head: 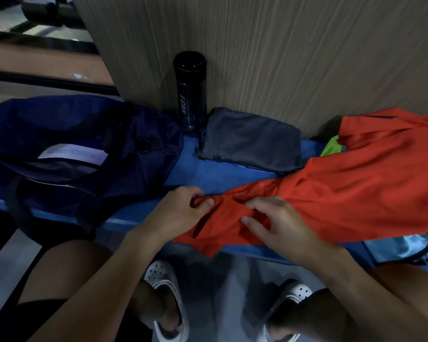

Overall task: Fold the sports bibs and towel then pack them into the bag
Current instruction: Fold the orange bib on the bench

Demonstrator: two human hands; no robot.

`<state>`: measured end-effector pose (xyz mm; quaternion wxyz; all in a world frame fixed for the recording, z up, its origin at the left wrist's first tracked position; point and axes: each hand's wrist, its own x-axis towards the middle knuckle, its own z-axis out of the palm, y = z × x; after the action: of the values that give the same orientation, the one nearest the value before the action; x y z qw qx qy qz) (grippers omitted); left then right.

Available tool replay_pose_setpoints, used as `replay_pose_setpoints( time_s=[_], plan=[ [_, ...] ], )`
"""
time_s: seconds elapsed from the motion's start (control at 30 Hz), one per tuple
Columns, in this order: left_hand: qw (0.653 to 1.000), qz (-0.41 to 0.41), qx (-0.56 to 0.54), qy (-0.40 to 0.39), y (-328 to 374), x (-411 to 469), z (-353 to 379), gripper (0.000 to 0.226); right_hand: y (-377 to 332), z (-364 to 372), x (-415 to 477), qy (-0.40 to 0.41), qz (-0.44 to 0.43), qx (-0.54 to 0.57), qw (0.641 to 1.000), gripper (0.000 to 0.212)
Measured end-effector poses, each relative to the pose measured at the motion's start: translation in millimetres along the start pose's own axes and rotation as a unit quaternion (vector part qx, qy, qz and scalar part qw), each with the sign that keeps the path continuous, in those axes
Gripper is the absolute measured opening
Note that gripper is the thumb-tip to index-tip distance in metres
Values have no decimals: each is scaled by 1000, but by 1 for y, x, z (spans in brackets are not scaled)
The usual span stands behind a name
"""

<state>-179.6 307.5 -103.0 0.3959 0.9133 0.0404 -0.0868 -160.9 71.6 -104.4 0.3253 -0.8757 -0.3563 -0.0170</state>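
Folding the orange bib looks like the step in hand: it lies loose and creased across the blue surface, trailing from the right end toward the near edge, where its end spills slightly over. The left hand has a closed grip, thumb and fingertips pinching the bib's end. The right hand, just beside it, has its fingers curled into a bunch of the same cloth. Both forearms reach in from the near edge, wrists low. The next move probably calls for drawing the cloth flat and squaring it before the first fold. A grey cloth, likely the towel, sits folded at the far edge. The navy bag lies open at the left end.
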Motion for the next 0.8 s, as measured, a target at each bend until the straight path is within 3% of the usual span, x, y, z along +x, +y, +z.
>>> replay_pose_setpoints(
  time_s=[0.07, 0.17, 0.27, 0.33, 0.6, 0.73, 0.8],
  plan=[
    [1000, 13, 9, -10, 0, 0, -2, 12, 0, -2, -4, -1, -10, 8, 1000, 21],
    [999, 46, -5, 4, 4, -2, -4, 19, -2, -6, -9, 10, -23, 6, 1000, 16],
    [988, 104, -70, 91, 13, -4, -3, 8, -6, -12, -14, 9, -27, 16, 999, 15],
    [982, 109, -92, 122, 14, -4, -4, 15, -8, -13, -16, 5, -18, 11, 1000, 11],
    [994, 76, -38, 66, 9, -2, 0, 22, -2, -8, -17, -4, -29, 0, 1000, 21],
    [994, 61, -88, 21, 11, -3, -2, 20, 5, -5, -8, 14, -9, -53, 998, 17],
    [993, 62, -97, 33, 11, -2, 1, 13, 12, -1, -6, -18, 6, -75, 997, 18]
  ],
)
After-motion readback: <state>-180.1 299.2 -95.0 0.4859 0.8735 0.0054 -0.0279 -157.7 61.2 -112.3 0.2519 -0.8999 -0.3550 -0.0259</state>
